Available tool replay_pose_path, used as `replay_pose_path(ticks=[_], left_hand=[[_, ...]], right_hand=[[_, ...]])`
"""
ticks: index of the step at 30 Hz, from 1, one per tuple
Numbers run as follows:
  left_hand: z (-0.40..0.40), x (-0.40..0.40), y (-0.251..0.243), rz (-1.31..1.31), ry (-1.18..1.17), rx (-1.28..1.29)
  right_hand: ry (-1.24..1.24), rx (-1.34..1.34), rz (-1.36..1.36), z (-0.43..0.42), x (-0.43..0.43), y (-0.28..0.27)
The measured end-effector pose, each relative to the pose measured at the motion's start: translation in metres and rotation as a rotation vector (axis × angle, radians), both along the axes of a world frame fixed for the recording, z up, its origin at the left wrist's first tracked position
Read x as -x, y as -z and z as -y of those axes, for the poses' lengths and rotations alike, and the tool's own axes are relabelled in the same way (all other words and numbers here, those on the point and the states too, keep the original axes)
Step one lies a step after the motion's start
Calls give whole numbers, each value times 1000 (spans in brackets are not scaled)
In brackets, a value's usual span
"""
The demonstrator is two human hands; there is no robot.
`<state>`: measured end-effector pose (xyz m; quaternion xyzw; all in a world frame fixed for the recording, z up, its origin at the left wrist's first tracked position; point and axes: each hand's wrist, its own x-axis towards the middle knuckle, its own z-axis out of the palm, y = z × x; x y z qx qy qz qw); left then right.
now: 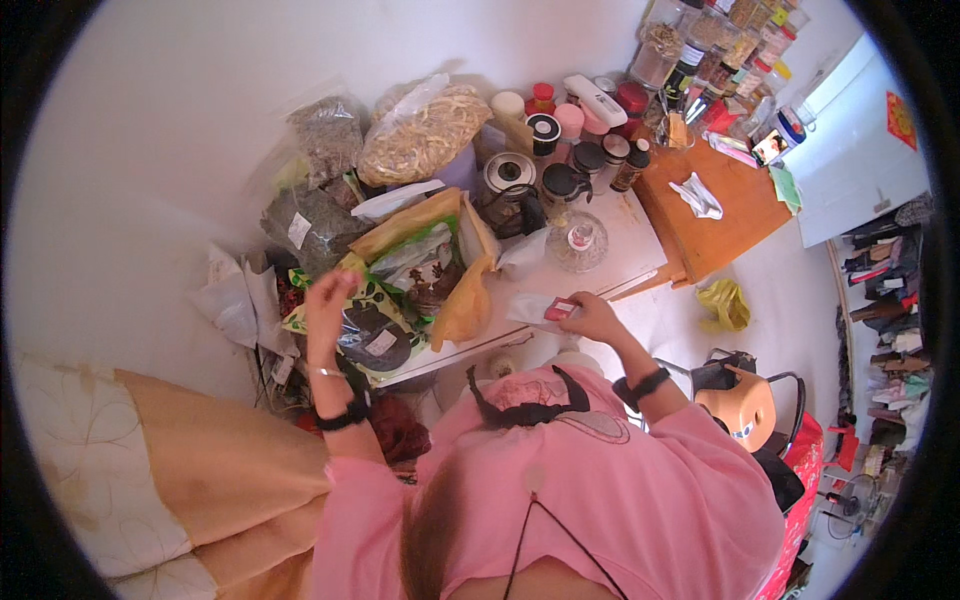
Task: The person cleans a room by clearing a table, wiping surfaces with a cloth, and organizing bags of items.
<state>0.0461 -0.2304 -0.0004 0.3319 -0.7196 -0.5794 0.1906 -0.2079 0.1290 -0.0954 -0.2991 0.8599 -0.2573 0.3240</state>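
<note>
My right hand (592, 316) grips a small clear plastic packet with a red label (559, 308) over the front edge of the white table. My left hand (328, 294) is raised at the left, above a yellow-green patterned bag (386, 311) of dark contents; its fingertips are close together, and whether they pinch anything cannot be told. Between the hands stands an opened brown paper bag (461, 311) with a green-edged plastic bag (424, 274) inside. A clear bottle (576, 240) with a pale cap stands behind the packet.
Bags of dried goods (427, 135) are piled against the wall. Behind the bottle are a kettle (510, 176) and several jars (589, 157). An orange-brown wooden table (739, 232) at the right bears a crumpled white wrapper (699, 196). A yellow plastic bag (724, 304) lies on the floor.
</note>
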Motion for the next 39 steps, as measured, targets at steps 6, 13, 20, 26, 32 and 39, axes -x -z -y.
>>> replay_pose_path(ticks=[6, 13, 20, 26, 32, 39], left_hand=[[-98, 36, -33, -32, 397, 134], [-98, 66, -72, 301, 663, 37], [32, 76, -78, -349, -436, 260], [111, 121, -16, -243, -397, 480], [102, 121, -4, -237, -354, 517], [-3, 98, -34, -219, -102, 528]], right_hand=[[-597, 246, -355, 22, -15, -143], [-776, 716, -954, 85, -35, -169], [-217, 495, -630, 92, 34, -55], [-417, 209, -945, 116, 35, 0], [-433, 169, -924, 105, 36, -3], [-288, 476, -729, 74, 0, -109]])
